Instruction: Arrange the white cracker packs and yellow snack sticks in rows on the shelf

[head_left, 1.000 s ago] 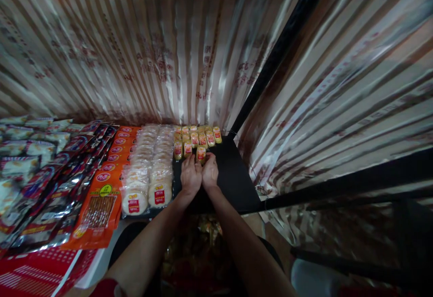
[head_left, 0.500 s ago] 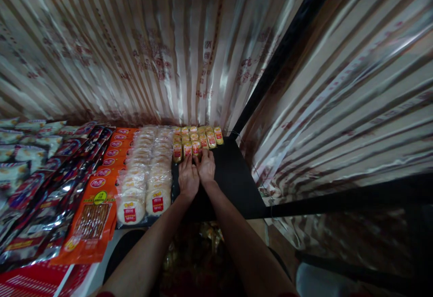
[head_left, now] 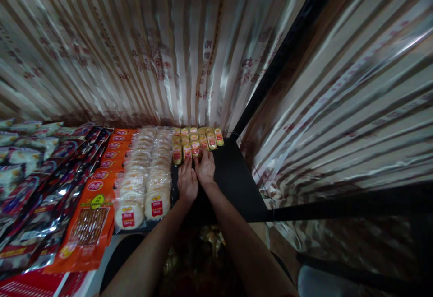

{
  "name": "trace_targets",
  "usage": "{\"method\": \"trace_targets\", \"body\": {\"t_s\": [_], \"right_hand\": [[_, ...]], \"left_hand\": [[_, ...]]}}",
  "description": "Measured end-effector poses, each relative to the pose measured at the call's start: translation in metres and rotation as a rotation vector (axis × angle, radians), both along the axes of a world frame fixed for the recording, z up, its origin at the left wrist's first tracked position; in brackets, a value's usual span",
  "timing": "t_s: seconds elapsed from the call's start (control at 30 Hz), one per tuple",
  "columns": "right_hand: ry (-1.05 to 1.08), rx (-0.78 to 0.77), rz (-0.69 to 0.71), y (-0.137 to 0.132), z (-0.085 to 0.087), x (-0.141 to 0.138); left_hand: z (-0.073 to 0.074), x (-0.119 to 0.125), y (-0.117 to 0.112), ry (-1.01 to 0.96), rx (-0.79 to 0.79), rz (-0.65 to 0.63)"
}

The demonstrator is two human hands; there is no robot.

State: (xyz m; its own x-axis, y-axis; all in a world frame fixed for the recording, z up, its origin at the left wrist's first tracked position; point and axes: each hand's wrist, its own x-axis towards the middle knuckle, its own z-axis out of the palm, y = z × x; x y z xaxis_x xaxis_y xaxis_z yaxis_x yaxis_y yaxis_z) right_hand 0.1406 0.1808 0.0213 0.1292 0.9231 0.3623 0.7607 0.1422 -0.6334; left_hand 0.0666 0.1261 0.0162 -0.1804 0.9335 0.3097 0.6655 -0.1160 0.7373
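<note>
Small yellow snack packets [head_left: 198, 140] with red labels lie in rows at the back of a black shelf [head_left: 233, 184]. My left hand [head_left: 187, 182] lies flat on the shelf, fingers stretched out and tips touching the front row of packets. Close beside it, my right hand [head_left: 205, 169] also lies flat, its fingertips resting on the front packets near the middle of the row. Neither hand wraps around anything. Both forearms reach in from the bottom of the view.
Left of the yellow packets are rows of round white cakes in clear wrap [head_left: 149, 175], then orange bags [head_left: 98, 197] and dark shiny bags [head_left: 40, 206]. Striped shiny foil [head_left: 169, 53] hangs behind and to the right. A black frame bar [head_left: 338, 206] runs along the right.
One second ago both hands held a yellow packet just in front of the rows. They have since moved forward, and that packet now lies in the front row under my fingertips.
</note>
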Motion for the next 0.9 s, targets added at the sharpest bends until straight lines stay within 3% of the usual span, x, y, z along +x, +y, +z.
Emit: {"method": "trace_targets", "body": {"t_s": [0.53,0.77,0.9], "right_hand": [[0.039,0.017,-0.024,-0.003,0.000,0.000],[0.069,0.061,-0.009,-0.047,0.007,0.010],[0.136,0.060,0.010,-0.089,0.011,0.016]], "left_hand": [[0.000,0.000,0.000,0.004,-0.017,-0.013],[0.002,-0.004,-0.003,-0.027,-0.032,0.010],[0.010,-0.001,-0.025,-0.062,-0.034,-0.002]]}}
